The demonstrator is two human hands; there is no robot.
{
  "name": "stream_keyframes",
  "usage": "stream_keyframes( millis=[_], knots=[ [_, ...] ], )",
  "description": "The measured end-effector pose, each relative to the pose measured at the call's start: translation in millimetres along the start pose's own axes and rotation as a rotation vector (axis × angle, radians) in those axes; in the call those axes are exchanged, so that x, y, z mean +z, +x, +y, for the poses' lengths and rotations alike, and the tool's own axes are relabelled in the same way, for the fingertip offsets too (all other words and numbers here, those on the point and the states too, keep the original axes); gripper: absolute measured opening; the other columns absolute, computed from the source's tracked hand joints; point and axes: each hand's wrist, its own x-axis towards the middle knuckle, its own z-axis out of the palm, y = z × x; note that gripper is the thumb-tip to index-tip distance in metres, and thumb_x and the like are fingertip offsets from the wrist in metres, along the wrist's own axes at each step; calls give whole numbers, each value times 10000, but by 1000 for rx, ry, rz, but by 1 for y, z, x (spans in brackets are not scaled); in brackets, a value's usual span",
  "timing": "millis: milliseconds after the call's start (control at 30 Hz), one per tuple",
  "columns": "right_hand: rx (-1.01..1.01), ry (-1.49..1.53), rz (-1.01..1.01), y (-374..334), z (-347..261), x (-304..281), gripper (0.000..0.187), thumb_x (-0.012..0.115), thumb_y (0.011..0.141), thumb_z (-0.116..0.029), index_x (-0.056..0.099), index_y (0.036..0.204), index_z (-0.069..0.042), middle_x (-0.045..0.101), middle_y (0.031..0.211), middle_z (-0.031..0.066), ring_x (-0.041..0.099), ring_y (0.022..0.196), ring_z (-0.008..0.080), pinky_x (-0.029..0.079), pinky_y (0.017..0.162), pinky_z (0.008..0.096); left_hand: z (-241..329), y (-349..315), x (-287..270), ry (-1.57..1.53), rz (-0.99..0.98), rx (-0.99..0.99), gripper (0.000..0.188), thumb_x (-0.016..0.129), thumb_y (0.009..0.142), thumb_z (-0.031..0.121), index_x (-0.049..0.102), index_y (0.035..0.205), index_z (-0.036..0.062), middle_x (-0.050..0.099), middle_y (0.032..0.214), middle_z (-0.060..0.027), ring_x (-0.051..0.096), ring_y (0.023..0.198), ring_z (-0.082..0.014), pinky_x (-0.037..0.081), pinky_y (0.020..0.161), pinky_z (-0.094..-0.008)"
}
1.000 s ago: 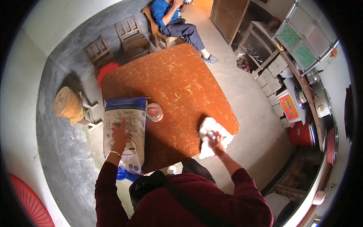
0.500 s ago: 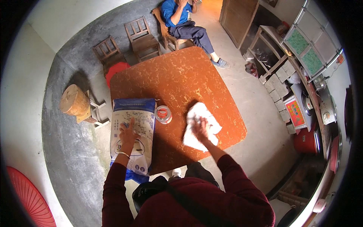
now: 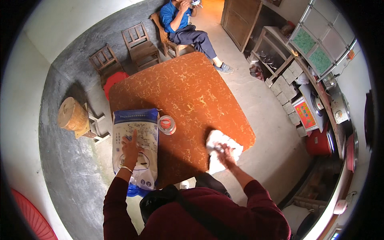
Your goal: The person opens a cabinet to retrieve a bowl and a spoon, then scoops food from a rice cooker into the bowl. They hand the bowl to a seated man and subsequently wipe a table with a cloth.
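Note:
Near the table's front right corner, my right hand [image 3: 226, 156] presses down on a white cloth [image 3: 235, 149], its fingers spread over the top and a little blurred. Part of the cloth reaches over the table's near edge. My left hand [image 3: 130, 152] rests open on a large white and blue printed sack [image 3: 146, 138], with the index finger pointing away from me. That sack lies flat along the left side of the reddish-brown marbled table [image 3: 180, 92], its bottom end jutting past the near edge. Right beside it stands a clear jar [image 3: 167, 125] with something red showing.
A red stool [image 3: 115, 82] and wooden chairs [image 3: 140, 43] stand past the table's far left edge. Another person [image 3: 186, 34] sits beyond the far end, holding a bowl. At left is a round wooden block [image 3: 73, 114]; shelving with a cooker [image 3: 340, 110] lines the right.
My right hand and the cloth have slid right and toward me, to the table's near right edge. My left hand stays on the sack. The whole view has shifted slightly.

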Motion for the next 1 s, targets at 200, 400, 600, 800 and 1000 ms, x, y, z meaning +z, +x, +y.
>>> stream_keyframes(
  millis=[200, 400, 600, 800, 1000],
  knots=[
    [293, -102, 343, 78, 66, 0, 438, 472, 887, -322, 391, 1308, -232, 294, 1364, 168, 278, 1225, 421, 283, 972, 547, -2, 2, -3, -105, -24, -6, 1139, 837, 467, 348, 153, 1377, 391, 293, 1287, -346, 435, 1090, -507, 474, 788, -441],
    [121, -176, 301, 133, 7, 63, 640, 527, 812, -454, 283, 1365, -243, 225, 1395, 164, 203, 1272, 406, 188, 1016, 566, 1, 3, -4, -98, 2, 29, 1130, 830, 484, 341, 146, 1381, 391, 283, 1296, -356, 432, 1101, -498, 478, 778, -430],
    [-208, 135, 44, 73, -124, 35, 576, 597, 763, -387, 425, 1290, -234, 226, 1409, 137, 217, 1272, 422, 200, 1028, 536, 1, 5, -2, 11, -53, -36, 1153, 823, 500, 387, 88, 1387, 402, 288, 1301, -340, 434, 1119, -483, 507, 722, -384],
    [-311, -39, -123, -13, -75, 23, 484, 551, 813, -364, 446, 1280, -299, 200, 1442, 75, 157, 1331, 325, 116, 1066, 513, 5, 5, -2, 16, 26, 30, 1152, 819, 520, 357, 69, 1394, 386, 325, 1279, -334, 494, 1062, -460, 510, 720, -384],
    [-6, 42, 218, 0, 4, -16, 390, 570, 814, -257, 509, 1199, -251, 355, 1327, 102, 321, 1207, 366, 317, 944, 539, -20, 10, 36, -12, 114, 90, 1151, 812, 511, 346, 74, 1394, 386, 366, 1227, -363, 557, 938, -399, 495, 727, -403]
  ],
)
